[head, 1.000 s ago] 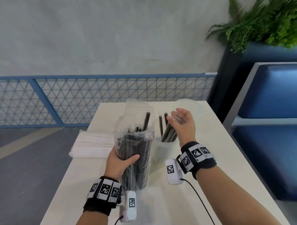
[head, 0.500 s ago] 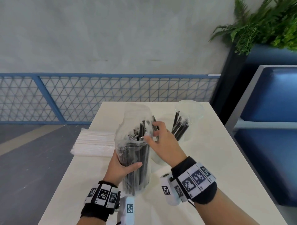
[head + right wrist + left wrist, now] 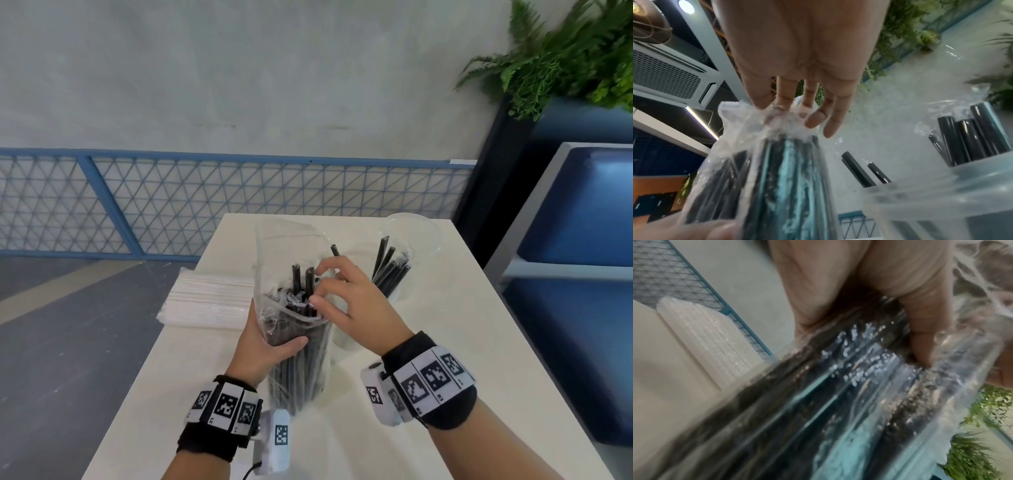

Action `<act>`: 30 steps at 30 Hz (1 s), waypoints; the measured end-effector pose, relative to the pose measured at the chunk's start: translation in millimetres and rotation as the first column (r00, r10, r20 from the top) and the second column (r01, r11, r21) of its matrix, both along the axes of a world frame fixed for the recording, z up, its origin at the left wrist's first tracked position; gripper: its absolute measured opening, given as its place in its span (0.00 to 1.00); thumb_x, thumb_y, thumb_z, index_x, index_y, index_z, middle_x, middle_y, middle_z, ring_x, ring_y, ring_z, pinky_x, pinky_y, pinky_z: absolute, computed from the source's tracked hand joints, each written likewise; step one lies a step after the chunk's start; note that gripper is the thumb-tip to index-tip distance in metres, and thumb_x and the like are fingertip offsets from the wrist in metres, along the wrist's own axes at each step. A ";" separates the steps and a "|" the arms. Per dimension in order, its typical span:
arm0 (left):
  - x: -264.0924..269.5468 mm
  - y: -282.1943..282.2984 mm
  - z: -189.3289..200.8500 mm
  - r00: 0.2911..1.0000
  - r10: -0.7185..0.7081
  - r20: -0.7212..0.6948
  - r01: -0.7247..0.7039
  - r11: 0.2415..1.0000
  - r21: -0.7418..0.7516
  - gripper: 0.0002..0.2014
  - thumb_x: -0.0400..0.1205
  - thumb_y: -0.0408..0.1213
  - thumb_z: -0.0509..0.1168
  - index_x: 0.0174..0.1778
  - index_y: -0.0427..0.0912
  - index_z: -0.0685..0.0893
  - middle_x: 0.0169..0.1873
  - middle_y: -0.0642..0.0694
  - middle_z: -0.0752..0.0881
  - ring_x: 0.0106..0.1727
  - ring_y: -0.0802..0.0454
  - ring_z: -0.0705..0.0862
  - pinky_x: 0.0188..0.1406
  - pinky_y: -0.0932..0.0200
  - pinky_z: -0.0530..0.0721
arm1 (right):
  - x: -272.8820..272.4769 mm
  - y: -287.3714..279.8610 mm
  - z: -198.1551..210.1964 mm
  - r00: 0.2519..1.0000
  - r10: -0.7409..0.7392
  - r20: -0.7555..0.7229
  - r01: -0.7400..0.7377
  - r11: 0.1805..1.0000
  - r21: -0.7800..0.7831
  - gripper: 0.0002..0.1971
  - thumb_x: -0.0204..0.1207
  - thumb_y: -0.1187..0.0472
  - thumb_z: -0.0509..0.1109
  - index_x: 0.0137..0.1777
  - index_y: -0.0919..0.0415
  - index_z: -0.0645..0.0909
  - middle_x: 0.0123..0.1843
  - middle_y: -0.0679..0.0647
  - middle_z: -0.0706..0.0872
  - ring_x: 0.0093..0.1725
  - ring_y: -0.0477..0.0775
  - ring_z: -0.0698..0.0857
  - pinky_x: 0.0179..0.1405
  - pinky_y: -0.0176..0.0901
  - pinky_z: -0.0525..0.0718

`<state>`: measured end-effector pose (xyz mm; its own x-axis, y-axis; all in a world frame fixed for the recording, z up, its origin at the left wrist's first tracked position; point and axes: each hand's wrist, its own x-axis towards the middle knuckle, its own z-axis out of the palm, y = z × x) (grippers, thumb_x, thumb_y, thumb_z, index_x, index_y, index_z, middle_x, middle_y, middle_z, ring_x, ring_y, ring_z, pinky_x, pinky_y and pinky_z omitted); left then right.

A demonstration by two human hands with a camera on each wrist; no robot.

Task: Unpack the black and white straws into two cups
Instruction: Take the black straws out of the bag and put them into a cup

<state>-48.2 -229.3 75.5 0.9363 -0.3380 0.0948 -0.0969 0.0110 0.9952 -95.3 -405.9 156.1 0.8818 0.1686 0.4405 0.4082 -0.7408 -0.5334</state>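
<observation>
1. The table (image 3: 428, 342) carries a pack of white straws (image 3: 209, 303) at its left edge, lying flat and well apart from the cups.
2. A cup (image 3: 387, 294) with several black straws (image 3: 390, 270) leaning in it stands just right of the bag (image 3: 294, 342); a second cup (image 3: 412, 236) stands behind it at the far right.
3. A blue mesh fence (image 3: 205, 202), a planter with ferns (image 3: 565, 61) and a blue bench (image 3: 582, 222) surround the table.
4. The left hand (image 3: 263, 342) is wrapped around the bag's middle, holding it upright on the table, thumb across the front.
5. The right hand (image 3: 346, 301) is at the bag's mouth, thumb and forefinger closing on a raised straw inside; the crumpled plastic blurs the contact, so it may only be touching.
6. A second ago the right hand was over the near cup with fingers spread; it has since crossed left to the bag. The left hand has kept its grip.
</observation>
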 end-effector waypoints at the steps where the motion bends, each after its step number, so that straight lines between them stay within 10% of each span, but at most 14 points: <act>1: 0.0 -0.7 -0.5 1.000 0.011 0.004 -0.011 1.000 0.003 0.40 0.62 0.28 0.80 0.69 0.41 0.70 0.58 0.49 0.85 0.58 0.63 0.84 0.52 0.73 0.81 | -0.3 -0.9 1.6 1.000 0.006 0.011 -0.007 0.999 0.046 0.14 0.78 0.51 0.62 0.41 0.61 0.82 0.58 0.50 0.77 0.47 0.43 0.78 0.53 0.29 0.71; 6: 2.1 -3.0 -4.1 1.000 0.020 0.002 -0.019 0.999 -0.026 0.38 0.62 0.27 0.79 0.66 0.48 0.71 0.57 0.49 0.85 0.56 0.63 0.85 0.50 0.72 0.82 | 1.1 1.3 -2.6 0.978 -0.205 -0.040 0.205 0.979 0.005 0.13 0.77 0.55 0.69 0.35 0.61 0.76 0.41 0.49 0.74 0.31 0.40 0.71 0.40 0.28 0.68; 10: 1.9 -4.7 -5.8 1.000 -0.007 -0.015 0.006 0.999 -0.039 0.37 0.57 0.35 0.80 0.58 0.59 0.72 0.54 0.50 0.86 0.55 0.59 0.86 0.48 0.69 0.83 | 0.7 6.7 -8.0 0.941 -0.250 -0.227 0.278 0.955 0.104 0.07 0.72 0.60 0.74 0.45 0.60 0.79 0.53 0.53 0.76 0.34 0.37 0.75 0.41 0.16 0.73; 14: 3.1 -3.8 -5.1 0.999 -0.048 -0.022 0.046 0.997 -0.056 0.39 0.54 0.36 0.81 0.58 0.59 0.71 0.55 0.47 0.85 0.55 0.57 0.86 0.50 0.64 0.84 | 1.2 6.4 -7.6 0.910 -0.149 -0.386 0.273 0.917 0.289 0.24 0.70 0.64 0.76 0.66 0.59 0.76 0.65 0.52 0.79 0.39 0.38 0.81 0.41 0.22 0.80; 21: 6.4 -3.2 -6.2 0.997 -0.075 -0.026 0.074 0.997 -0.029 0.39 0.60 0.22 0.79 0.62 0.50 0.70 0.53 0.48 0.85 0.52 0.61 0.87 0.46 0.68 0.84 | 2.6 5.8 -1.0 0.910 -0.101 -0.402 0.152 0.984 0.097 0.37 0.70 0.55 0.76 0.77 0.54 0.64 0.75 0.50 0.72 0.59 0.47 0.77 0.56 0.34 0.73; 24: 9.9 -0.6 -5.8 0.993 -0.114 -0.035 0.116 0.991 0.062 0.39 0.54 0.39 0.83 0.61 0.43 0.76 0.52 0.46 0.88 0.56 0.52 0.87 0.53 0.62 0.84 | 5.7 8.0 -0.4 0.927 -0.084 -0.365 0.121 0.989 0.079 0.37 0.66 0.59 0.76 0.76 0.52 0.65 0.77 0.49 0.69 0.73 0.53 0.70 0.70 0.47 0.71; 30: 11.5 2.2 -4.3 0.991 -0.125 -0.057 0.129 0.988 0.085 0.45 0.47 0.49 0.85 0.59 0.40 0.78 0.50 0.45 0.89 0.54 0.54 0.88 0.52 0.61 0.84 | 15.7 15.0 -12.2 0.932 -0.082 -0.353 0.126 0.987 0.104 0.36 0.63 0.49 0.80 0.69 0.57 0.72 0.62 0.49 0.83 0.59 0.50 0.80 0.61 0.42 0.78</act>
<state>-36.7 -227.1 71.2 0.8880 -0.4596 0.0125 -0.0493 -0.0682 0.9964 -79.5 -390.9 143.9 0.9928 0.0320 0.1159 0.1059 -0.6887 -0.7173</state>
